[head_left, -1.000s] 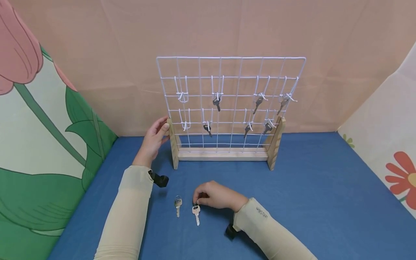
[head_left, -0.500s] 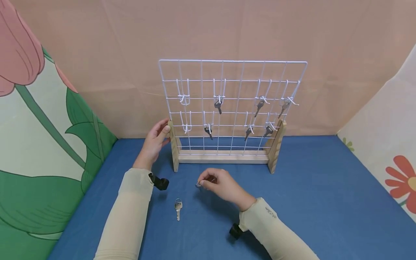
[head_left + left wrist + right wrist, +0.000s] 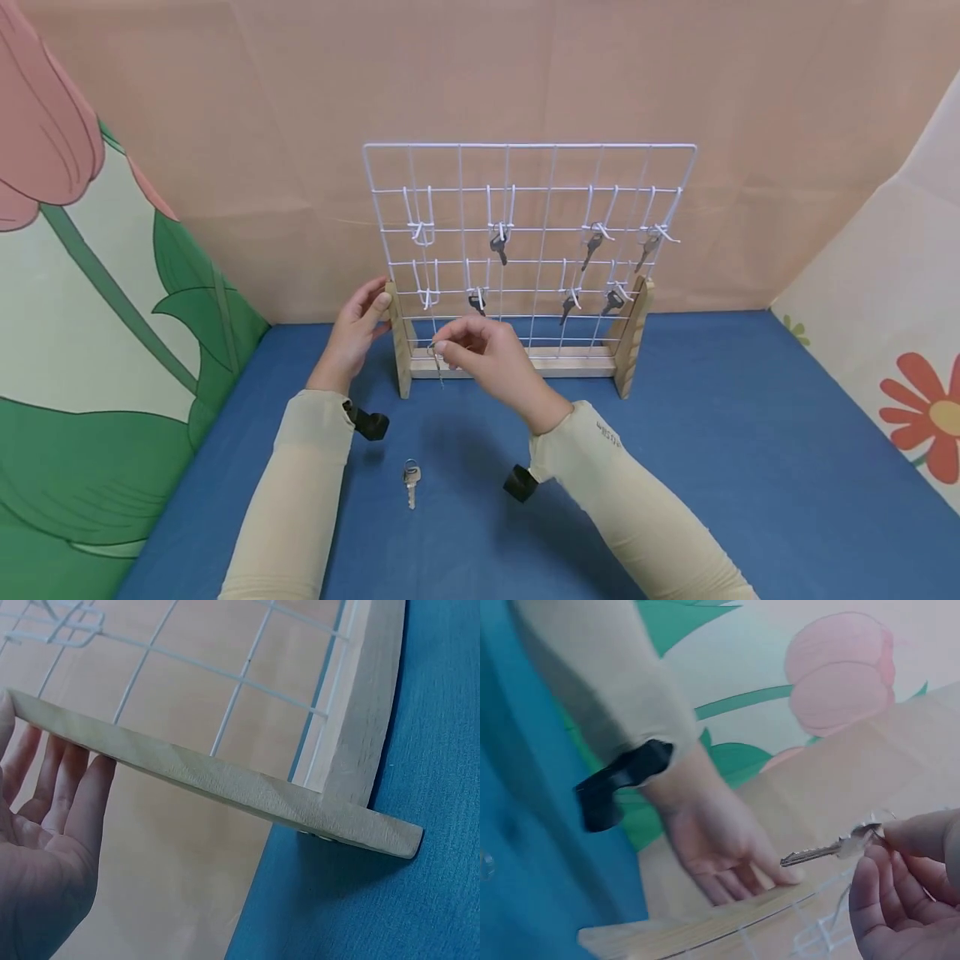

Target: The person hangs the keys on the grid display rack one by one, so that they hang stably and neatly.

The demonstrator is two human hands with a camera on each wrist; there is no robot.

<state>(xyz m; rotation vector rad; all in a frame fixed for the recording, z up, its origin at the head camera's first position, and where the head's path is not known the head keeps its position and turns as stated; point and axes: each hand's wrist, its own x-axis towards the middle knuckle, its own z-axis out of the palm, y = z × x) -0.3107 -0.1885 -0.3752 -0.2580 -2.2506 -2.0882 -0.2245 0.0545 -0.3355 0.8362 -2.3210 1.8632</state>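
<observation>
My left hand [image 3: 351, 337] grips the left wooden upright [image 3: 400, 354] of a white wire grid rack [image 3: 530, 147], thumb in front, fingers partly hidden behind. Between right thumb and fingertips, my right hand [image 3: 498, 362] pinches a key [image 3: 817, 855] by its ring end; its blade hangs down in the head view. That key is in front of the rack's lower left part, below the bare lower left hook [image 3: 428, 298]. Bare, too, is the upper left hook [image 3: 422, 233]. On the blue cloth lies another key [image 3: 412, 483] with a ring, nearer my body.
Several keys hang on the rack's other hooks, among them an upper key [image 3: 498, 246] and a lower right key [image 3: 613, 300]. The rack stands on the blue cloth [image 3: 720, 433], before a beige backdrop [image 3: 525, 67]. Flower-patterned panels flank both sides.
My right hand has lifted one key off the cloth and carried it forward and up to the rack's lower left. My left hand stays on the upright; the other key has not moved.
</observation>
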